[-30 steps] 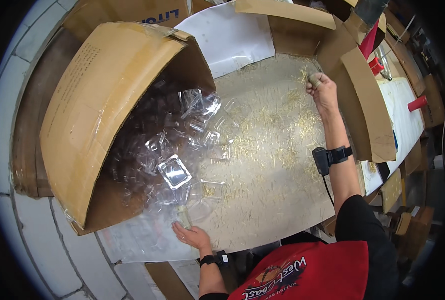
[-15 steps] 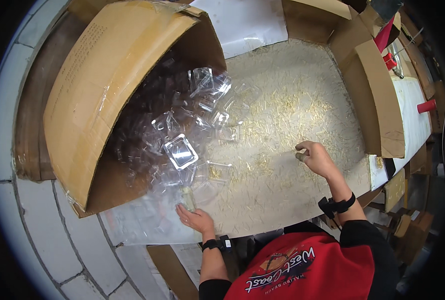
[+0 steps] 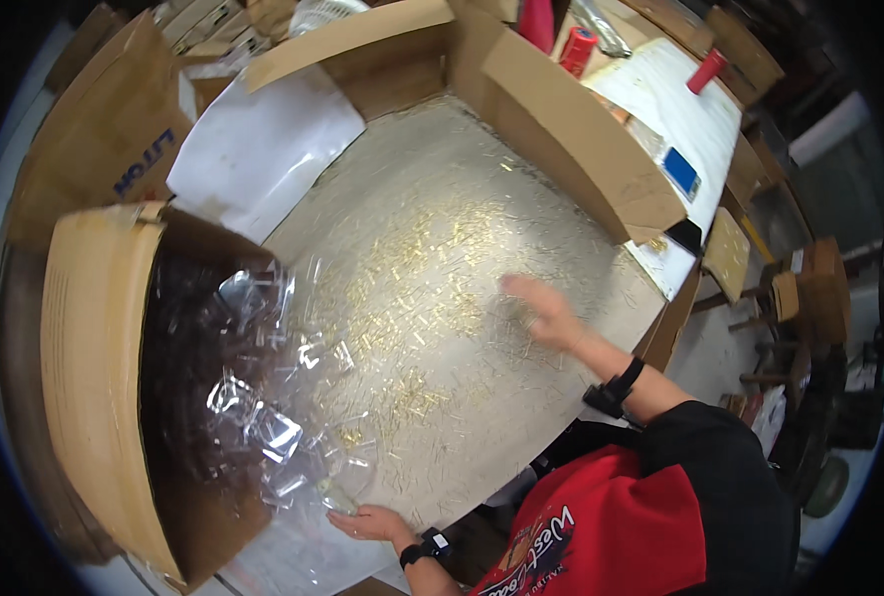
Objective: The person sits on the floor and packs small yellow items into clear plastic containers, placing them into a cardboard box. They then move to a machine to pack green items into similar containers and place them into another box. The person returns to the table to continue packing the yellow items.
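Thin gold-coloured metal pins (image 3: pixel 417 397) lie scattered over the grey-brown work surface (image 3: pixel 462 462). My right hand (image 3: pixel 546 313) is over the right part of this spread, its fingers smeared by motion; whether it holds anything is hidden by the blur. Down at the near left edge, my left hand (image 3: pixel 367 521) grips the end of a small clear plastic box (image 3: pixel 337 497) with something pale or yellowish in it. Just beyond that hand, a heap of clear plastic boxes (image 3: pixel 275 432) spills out of a tipped cardboard carton (image 3: pixel 94 368).
Cardboard walls (image 3: pixel 571 129) border the surface at the far and right sides. A white sheet (image 3: pixel 263 149) leans at the far left. Past the right wall, a white side table (image 3: pixel 650 84) carries a red spool (image 3: pixel 578 50), another red cylinder (image 3: pixel 707 72) and a blue flat item (image 3: pixel 680 171).
The whole view has swung to the right, showing more of the side table. My right hand's fingers, curled before, are now blurred. My left hand stays at the small clear box.
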Demonstrator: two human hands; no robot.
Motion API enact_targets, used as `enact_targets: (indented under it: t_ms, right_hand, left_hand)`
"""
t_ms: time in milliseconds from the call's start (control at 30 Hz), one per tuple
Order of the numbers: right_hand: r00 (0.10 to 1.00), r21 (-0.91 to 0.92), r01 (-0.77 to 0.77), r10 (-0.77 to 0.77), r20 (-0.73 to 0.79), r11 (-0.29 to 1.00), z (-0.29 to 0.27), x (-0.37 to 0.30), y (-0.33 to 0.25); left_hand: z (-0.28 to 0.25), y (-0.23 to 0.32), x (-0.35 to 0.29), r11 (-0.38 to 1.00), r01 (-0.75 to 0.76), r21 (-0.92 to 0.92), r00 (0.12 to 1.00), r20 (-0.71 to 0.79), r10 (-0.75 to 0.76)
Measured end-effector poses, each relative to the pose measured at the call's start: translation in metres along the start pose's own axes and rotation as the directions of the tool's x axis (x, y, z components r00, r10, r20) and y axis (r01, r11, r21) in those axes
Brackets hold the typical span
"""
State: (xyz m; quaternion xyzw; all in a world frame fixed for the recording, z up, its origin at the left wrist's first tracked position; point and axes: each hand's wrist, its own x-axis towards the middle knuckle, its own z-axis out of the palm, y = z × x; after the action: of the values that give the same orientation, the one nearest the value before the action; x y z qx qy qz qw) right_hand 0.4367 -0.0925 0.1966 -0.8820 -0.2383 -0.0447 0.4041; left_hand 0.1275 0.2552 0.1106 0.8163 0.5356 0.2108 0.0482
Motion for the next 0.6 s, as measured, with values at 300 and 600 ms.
enact_targets:
  t_ms: [300, 600]
  right_hand:
    - [0.882, -0.319, -0.447, 0.353, -0.312, 0.836, -0.043, -0.101, 0.103]
    - [0.753, -0.346, -0.620, 0.412, -0.513, 0.704, -0.078, -0.133, 0.113]
  left_hand:
    - [0.007, -0.010, 0.001, 0.998, -0.047, 0.041, 0.999, -0.016, 0.047]
    - [0.010, -0.019, 0.004, 0.999, -0.039, 0.020, 0.999, -0.020, 0.040]
